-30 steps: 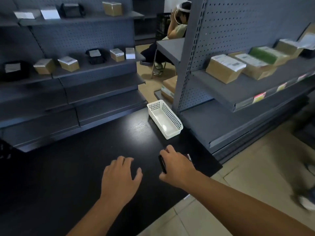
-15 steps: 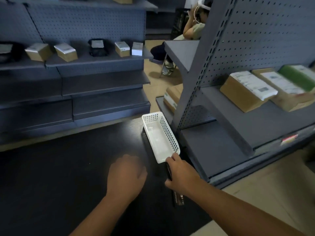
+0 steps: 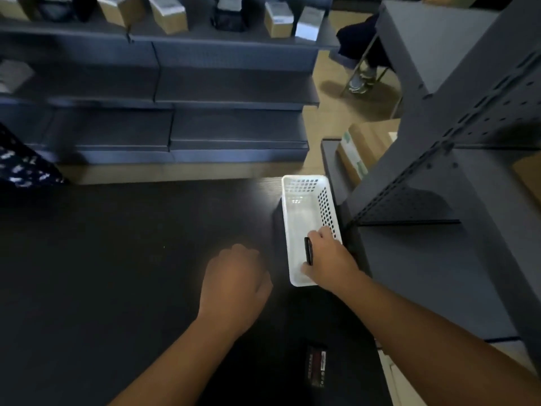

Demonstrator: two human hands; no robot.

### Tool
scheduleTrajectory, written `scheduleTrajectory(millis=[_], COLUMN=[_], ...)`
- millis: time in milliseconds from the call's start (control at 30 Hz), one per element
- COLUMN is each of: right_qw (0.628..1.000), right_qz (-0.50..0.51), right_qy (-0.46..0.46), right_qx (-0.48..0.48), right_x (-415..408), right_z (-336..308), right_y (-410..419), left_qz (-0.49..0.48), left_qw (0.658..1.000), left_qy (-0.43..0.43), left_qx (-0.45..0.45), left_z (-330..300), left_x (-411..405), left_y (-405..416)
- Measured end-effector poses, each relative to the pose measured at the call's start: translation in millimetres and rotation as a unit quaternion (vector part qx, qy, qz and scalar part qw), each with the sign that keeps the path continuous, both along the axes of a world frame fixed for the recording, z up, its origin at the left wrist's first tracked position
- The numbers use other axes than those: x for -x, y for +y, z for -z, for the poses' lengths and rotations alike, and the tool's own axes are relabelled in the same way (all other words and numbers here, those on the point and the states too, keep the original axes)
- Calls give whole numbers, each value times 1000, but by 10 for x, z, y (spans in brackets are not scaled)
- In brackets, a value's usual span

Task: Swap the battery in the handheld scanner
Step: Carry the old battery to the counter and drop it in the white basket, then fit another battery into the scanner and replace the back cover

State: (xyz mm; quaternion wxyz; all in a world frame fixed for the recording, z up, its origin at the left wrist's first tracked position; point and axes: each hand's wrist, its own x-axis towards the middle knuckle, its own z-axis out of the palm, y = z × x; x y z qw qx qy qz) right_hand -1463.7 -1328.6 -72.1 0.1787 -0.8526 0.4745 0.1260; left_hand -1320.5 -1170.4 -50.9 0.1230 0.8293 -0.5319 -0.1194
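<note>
Over the white basket (image 3: 301,218), head view: right hand (image 3: 330,259) clamped on a thin black object (image 3: 308,251), probably the spent battery, about to be dropped in. Left hand (image 3: 237,276) rests loosely curled, empty, on the dark table (image 3: 117,273). Scanner (image 3: 316,366) lies near, apart; fetching a fresh battery comes next. Grey shelves (image 3: 234,92) with boxes stand far and right.

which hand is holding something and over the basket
The right hand. It grips a thin black object above the near end of the white basket. The left hand is a loose fist over the dark table, with nothing visible in it.
</note>
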Motion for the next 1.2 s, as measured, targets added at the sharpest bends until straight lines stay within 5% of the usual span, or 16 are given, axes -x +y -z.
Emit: scheduleTrajectory(millis=[333,600,800,1000,1200], right_qw=[997,974,976,969,963], right_qz=[-47,-132,-162,-205,-258], right_qy=[65,-163,98,111,70], right_qx=[21,87,-107,-79,-42], right_x=[-122,592,1215,1244,612], right_z=[321,-79,472,538,-181], right_y=[-41,939,1600,1574,1465], left_qz=[-34,-22,-31,-71,-74], left_qw=[996,997,996,993,994], left_qy=[26,14,-1,-10,-11], left_qx=[-73,-69,-80,-96,-76], left_z=[262,95,28,-88,-435], left_x=[51,-30,11,71,-86], left_y=[235,365,602,1090,1617])
